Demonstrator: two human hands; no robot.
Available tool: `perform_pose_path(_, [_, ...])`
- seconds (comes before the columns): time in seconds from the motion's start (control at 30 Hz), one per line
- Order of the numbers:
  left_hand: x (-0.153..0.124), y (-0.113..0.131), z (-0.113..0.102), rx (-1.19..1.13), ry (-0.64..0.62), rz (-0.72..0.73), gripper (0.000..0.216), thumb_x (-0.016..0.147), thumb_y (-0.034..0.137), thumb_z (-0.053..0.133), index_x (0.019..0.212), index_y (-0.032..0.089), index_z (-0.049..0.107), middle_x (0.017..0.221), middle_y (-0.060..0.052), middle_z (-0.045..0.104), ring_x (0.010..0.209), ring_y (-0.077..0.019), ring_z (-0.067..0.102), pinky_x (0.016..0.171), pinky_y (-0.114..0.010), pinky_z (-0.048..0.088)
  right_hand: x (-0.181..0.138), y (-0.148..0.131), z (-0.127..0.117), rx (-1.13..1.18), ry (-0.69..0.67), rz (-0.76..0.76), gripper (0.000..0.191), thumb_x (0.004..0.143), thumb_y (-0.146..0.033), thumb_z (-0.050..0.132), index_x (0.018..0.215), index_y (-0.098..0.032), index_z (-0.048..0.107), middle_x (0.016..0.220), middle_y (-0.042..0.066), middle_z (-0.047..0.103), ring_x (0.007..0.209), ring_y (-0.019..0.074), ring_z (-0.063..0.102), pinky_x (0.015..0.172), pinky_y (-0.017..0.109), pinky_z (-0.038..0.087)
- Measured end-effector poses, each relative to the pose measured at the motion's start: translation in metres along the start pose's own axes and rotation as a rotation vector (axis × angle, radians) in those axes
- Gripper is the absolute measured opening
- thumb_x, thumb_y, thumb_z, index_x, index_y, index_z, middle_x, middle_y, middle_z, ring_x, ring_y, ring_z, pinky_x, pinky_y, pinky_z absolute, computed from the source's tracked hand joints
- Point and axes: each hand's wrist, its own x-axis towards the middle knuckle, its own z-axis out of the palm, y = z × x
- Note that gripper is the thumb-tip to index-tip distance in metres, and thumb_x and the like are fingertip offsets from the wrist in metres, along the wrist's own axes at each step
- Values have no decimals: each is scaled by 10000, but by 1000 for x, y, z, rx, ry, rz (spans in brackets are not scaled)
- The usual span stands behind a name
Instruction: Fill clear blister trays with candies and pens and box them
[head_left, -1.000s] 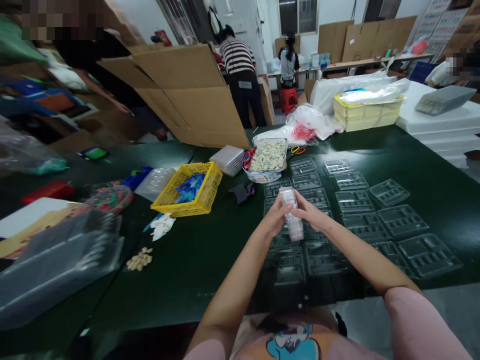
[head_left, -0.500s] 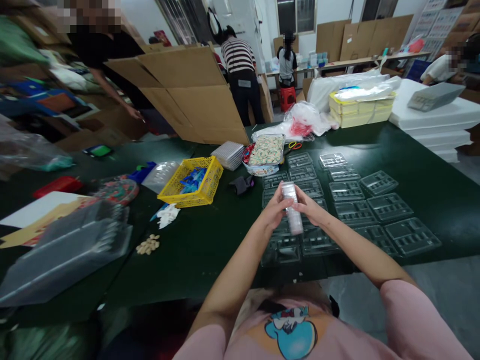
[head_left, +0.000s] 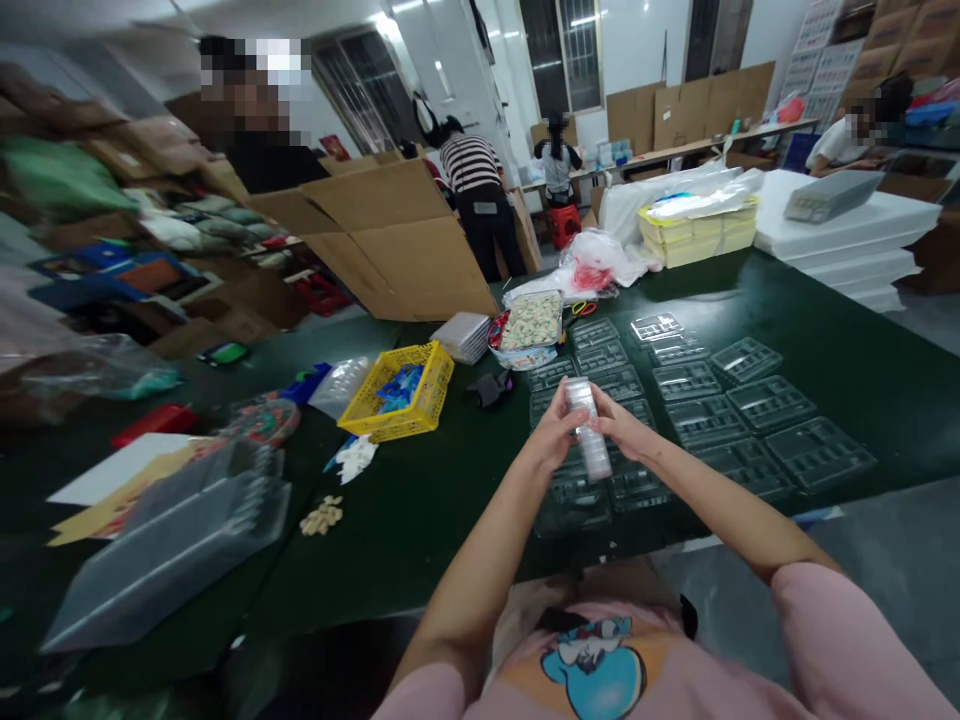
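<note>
Both my hands hold a stack of clear plastic trays upright above the dark green table. My left hand grips its left side and my right hand grips its right side, fingers curled round it. Beneath and beyond my hands, several clear plastic blister trays lie spread in rows on the table. A clear tub of small pale pieces stands just beyond the trays.
A yellow basket with blue items sits to the left, with a white stack behind it. A large clear bag of trays lies at the near left. Cardboard sheets lean at the far edge. Other people stand further back.
The camera has tilted up and swung slightly, so the room shows higher. My hands still grip the tray stack in about the same place over the table.
</note>
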Motion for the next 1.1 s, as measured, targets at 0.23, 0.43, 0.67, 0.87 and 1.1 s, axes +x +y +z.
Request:
perform_pose_path(0.23, [-24,3,-4,7,-2,41,843,539,350,883,1306,286,539,1190,-90,620,1074,-277,585,882,-378,466,-8,-1,24,-16,27,-5,810,687,-449,754,1400,-258,422,1358,58,544,1259,247,485,1064,391,377])
perform_pose_path(0.43, [-54,7,-15,167,248,362,457,602,347,848,1004,201,685,1006,-58,658,927,-186,583,837,-288,434,-8,1,43,-77,96,-28,808,690,-460,739,1403,-264,415,1332,43,551,1223,238,492,1049,382,378])
perform_pose_path(0.67, [-80,15,-25,79,117,177,300,588,363,844,691,140,671,608,9,576,573,-87,486,591,-228,400,-11,6,58,-93,73,-7,712,723,-465,715,1356,-259,462,1104,28,627,1045,212,560,932,348,450])
perform_pose_path(0.87, [-89,18,-28,15,86,119,305,595,348,846,671,133,643,622,0,569,575,-81,487,587,-221,401,-12,16,66,-56,87,23,645,690,-490,736,1255,-254,531,1035,29,636,973,215,580,870,351,476])
perform_pose_path(1.1, [-92,8,-30,46,122,212,259,656,339,764,632,158,581,588,21,489,563,-89,422,558,-220,329,-14,28,77,-63,126,18,725,676,-517,731,1313,-279,480,1085,28,632,954,219,586,839,352,488])
